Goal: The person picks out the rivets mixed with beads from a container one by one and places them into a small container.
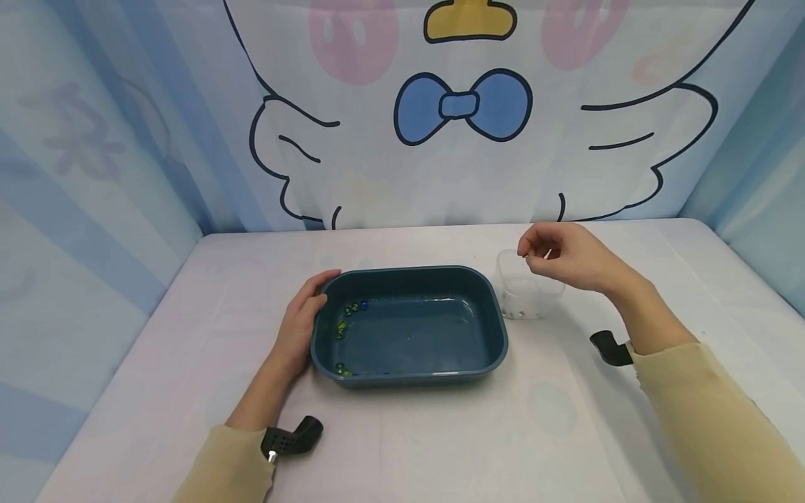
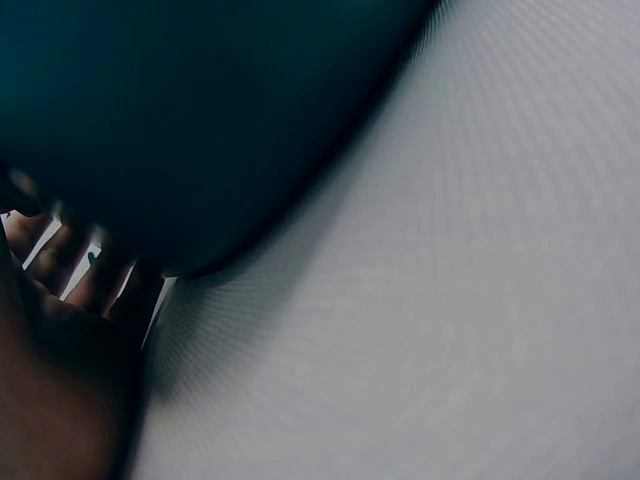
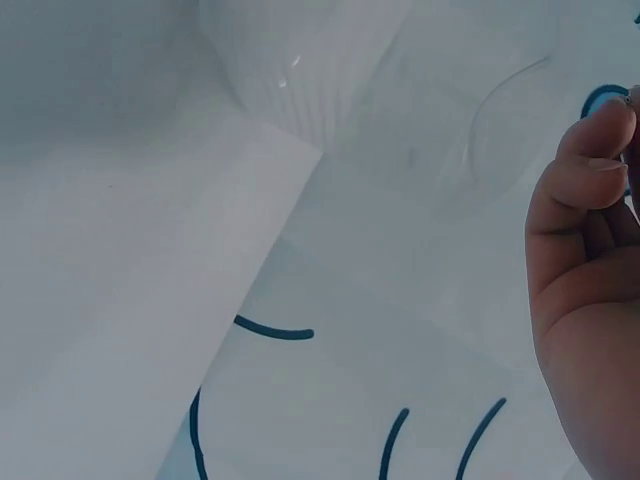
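A dark teal basin with shallow water stands mid-table; several green and blue marbles lie along its left side. My left hand grips the basin's left rim, thumb over the edge and fingers on the outer wall; the left wrist view shows those fingers under the dark basin wall. My right hand hovers just above a clear plastic cup to the right of the basin, fingertips curled together; I see nothing between them. The right wrist view shows the curled fingers and the cup.
The white table is walled in by a cartoon backdrop behind and pale blue curtains at both sides. Small dark beads lie in the cup's bottom. Black camera mounts sit at my left wrist and right wrist.
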Motion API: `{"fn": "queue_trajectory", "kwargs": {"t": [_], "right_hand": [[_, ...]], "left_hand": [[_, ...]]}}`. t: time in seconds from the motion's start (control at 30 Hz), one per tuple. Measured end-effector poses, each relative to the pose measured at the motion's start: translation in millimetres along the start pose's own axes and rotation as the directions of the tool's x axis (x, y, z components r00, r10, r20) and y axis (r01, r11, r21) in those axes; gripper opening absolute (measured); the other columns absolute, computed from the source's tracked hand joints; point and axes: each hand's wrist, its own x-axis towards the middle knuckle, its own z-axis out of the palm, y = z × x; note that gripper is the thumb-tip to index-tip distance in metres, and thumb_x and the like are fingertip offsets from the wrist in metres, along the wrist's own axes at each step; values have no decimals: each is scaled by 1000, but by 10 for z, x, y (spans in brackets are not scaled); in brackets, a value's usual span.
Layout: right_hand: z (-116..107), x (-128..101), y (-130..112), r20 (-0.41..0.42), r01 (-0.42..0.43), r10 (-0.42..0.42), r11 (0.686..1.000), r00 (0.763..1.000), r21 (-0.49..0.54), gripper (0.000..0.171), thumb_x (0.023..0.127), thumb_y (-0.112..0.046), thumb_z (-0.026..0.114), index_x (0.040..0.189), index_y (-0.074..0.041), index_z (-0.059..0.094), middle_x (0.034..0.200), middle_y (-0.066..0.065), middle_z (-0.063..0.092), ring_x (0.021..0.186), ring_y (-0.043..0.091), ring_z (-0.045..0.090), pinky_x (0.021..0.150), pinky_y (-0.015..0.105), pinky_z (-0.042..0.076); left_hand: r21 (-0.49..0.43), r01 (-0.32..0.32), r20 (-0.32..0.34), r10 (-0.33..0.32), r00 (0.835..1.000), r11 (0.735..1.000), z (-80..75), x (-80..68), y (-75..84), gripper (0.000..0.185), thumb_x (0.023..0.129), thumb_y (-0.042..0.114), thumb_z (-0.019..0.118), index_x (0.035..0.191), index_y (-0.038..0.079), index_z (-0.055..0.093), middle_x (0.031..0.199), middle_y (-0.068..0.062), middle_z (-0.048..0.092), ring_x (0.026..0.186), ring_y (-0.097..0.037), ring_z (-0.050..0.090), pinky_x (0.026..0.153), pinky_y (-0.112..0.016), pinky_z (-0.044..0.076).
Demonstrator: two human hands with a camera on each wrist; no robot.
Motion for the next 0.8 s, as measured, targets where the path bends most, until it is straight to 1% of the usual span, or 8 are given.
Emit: {"fn": "queue_trajectory", "kwargs": {"t": [0.17,0.3,0.43,0.8], "right_hand": [[3,-20,34,4,-1,1,1000,1000,-25,12,90,0,63,100,-5,67,88,5,60,80,22,53,63,25,45],[1,-32,59,-7,4,-5,999,1000,-45,13,91,-2,64,103,-4,67,91,5,61,82,22,53,64,25,46],[-5,-54,73,-15,-8,7,999,1000,-46,16,92,-4,64,107,-4,68,95,5,62,84,22,53,67,23,46],[11,-87,116,-38,-9,6,998,999,-62,17,92,-4,66,109,-5,68,96,4,62,84,22,52,66,21,45]], "left_hand": [[4,-3,2,3,1000,1000,3,-3,2,47,105,7,27,150,7,43,151,-9,43,138,-23,39,118,-44,24],[8,0,-1,0,1000,1000,4,-4,0,47,105,8,27,150,8,43,152,-9,43,138,-22,38,118,-44,23],[8,1,-2,-1,1000,1000,5,-2,-1,47,105,8,27,149,8,43,152,-9,43,138,-22,38,119,-44,23],[19,3,-6,-3,1000,1000,4,-8,10,48,105,8,27,150,7,43,152,-10,43,140,-22,36,120,-44,20]]}}
